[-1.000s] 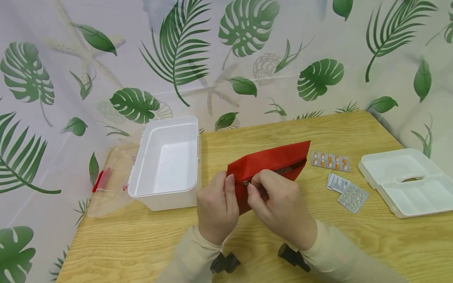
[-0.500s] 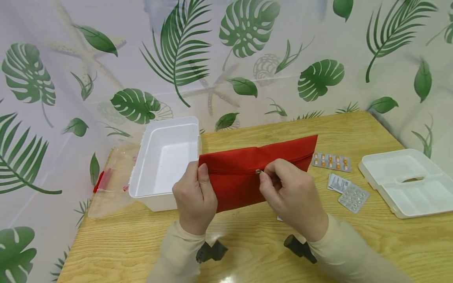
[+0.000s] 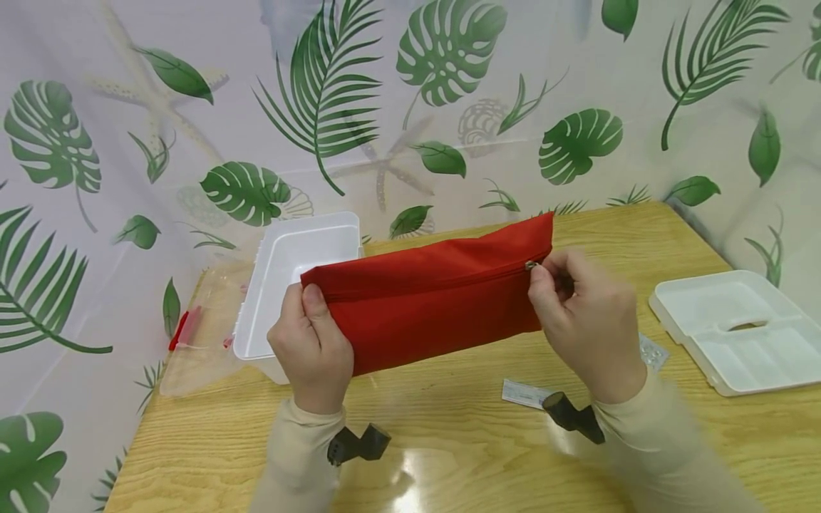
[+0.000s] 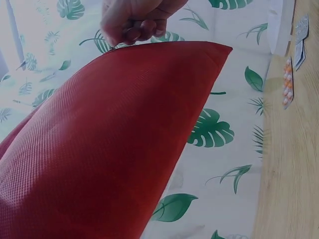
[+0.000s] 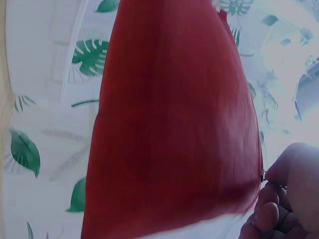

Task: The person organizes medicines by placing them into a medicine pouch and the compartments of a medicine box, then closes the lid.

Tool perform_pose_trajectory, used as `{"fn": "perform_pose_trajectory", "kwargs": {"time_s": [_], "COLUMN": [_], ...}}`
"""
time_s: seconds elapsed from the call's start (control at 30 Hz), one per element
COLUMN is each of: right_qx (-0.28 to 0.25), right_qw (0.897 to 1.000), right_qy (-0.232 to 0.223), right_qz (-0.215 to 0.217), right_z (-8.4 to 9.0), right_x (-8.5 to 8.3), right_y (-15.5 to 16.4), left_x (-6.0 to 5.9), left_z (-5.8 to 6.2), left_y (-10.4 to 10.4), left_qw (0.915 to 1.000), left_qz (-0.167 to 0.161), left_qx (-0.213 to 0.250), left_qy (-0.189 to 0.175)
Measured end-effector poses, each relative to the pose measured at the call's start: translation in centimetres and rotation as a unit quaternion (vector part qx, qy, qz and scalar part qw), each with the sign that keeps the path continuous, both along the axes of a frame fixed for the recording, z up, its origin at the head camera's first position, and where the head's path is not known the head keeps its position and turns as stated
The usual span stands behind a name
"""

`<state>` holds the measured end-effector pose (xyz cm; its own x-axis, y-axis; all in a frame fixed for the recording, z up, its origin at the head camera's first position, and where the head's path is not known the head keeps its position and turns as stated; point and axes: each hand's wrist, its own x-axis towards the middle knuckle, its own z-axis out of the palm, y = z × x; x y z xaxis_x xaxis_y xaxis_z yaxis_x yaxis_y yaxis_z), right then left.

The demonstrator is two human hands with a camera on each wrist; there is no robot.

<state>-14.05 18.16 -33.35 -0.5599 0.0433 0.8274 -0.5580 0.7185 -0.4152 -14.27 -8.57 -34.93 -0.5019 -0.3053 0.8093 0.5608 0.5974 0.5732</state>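
Observation:
A red zippered pouch (image 3: pixel 436 313) is held up over the table, its zipper running lengthwise below the top edge. At its left end my left hand (image 3: pixel 314 349) grips the fabric, thumb on the near face. Near the right end my right hand (image 3: pixel 586 320) pinches the zipper pull (image 3: pixel 531 265) between thumb and forefinger. The zipper line behind the pull looks closed. In the right wrist view the broad back of the pouch (image 5: pixel 169 124) fills the middle, with the right hand (image 5: pixel 294 194) at its edge. The left hand is hidden in the left wrist view.
A white box (image 3: pixel 259 320) stands at the left, beside its clear lid (image 3: pixel 205 342). A white divided tray (image 3: pixel 770 363) lies at the right. A small white packet (image 3: pixel 522 393) and a silver blister pack (image 3: pixel 653 352) lie on the wooden table (image 3: pixel 449 442). Orange capsules (image 4: pixel 288 84) show in the left wrist view.
My right hand has drawn the zipper pull rightward along the pouch, closing the gap seen earlier. The left hand has moved left, and the pouch is now stretched out between the hands.

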Motion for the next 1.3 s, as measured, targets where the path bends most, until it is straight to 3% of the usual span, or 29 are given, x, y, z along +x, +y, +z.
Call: {"fn": "perform_pose_trajectory", "kwargs": {"time_s": [0.13,0.3,0.4,0.5,0.57,0.6,0.67,0.77,0.8,0.83,0.9,1.0,1.03,1.13,1.2,1.3], "right_qx": [-0.018,-0.031,-0.063,-0.123,-0.177,-0.214,-0.288,-0.375,-0.384,-0.382,-0.366,-0.328,-0.325,-0.297,-0.272,-0.239], "right_qw": [1.000,0.999,0.996,0.985,0.965,0.948,0.907,0.847,0.837,0.835,0.832,0.847,0.855,0.903,0.929,0.943], "right_qy": [-0.001,-0.022,-0.052,-0.102,-0.144,-0.165,-0.196,-0.212,-0.214,-0.218,-0.237,-0.253,-0.245,-0.184,-0.147,-0.124], "right_qz": [-0.018,-0.007,0.018,0.070,0.128,0.166,0.238,0.311,0.325,0.332,0.342,0.334,0.321,0.251,0.203,0.196], "right_z": [0.4,0.5,0.6,0.8,1.0,1.0,1.1,1.0,0.9,0.8,0.8,0.7,0.6,0.5,0.3,0.1], "right_x": [-0.5,-1.1,-1.3,-1.2,-1.0,-0.9,-0.9,-0.9,-1.0,-1.0,-1.0,-1.0,-1.0,-1.2,-1.3,-1.4], "right_y": [1.2,2.3,2.6,2.5,2.5,2.4,2.3,2.0,1.9,1.9,1.9,1.9,1.8,1.6,1.5,1.6], "left_x": [-0.1,-0.1,0.0,0.1,0.2,0.3,0.3,0.4,0.4,0.4,0.4,0.3,0.3,0.3,0.3,0.4], "left_z": [0.0,-0.1,-0.1,-0.1,-0.1,-0.1,-0.1,0.0,0.0,0.0,0.0,0.1,0.1,0.1,0.1,0.1], "left_y": [-0.2,-0.2,-0.1,-0.1,-0.1,-0.1,0.0,0.2,0.3,0.4,0.5,0.6,0.6,0.7,0.7,0.7], "left_qw": [0.9995,0.9975,0.9948,0.9911,0.9883,0.9868,0.9840,0.9809,0.9805,0.9802,0.9791,0.9775,0.9769,0.9762,0.9767,0.9777], "left_qz": [0.005,-0.021,-0.040,-0.059,-0.075,-0.084,-0.100,-0.114,-0.113,-0.111,-0.106,-0.098,-0.098,-0.096,-0.095,-0.095], "left_qx": [0.026,0.060,0.087,0.115,0.129,0.134,0.142,0.149,0.151,0.153,0.161,0.171,0.174,0.178,0.176,0.173], "left_qy": [-0.016,-0.033,-0.035,-0.032,-0.032,-0.035,-0.041,-0.053,-0.056,-0.059,-0.065,-0.074,-0.077,-0.079,-0.077,-0.073]}}
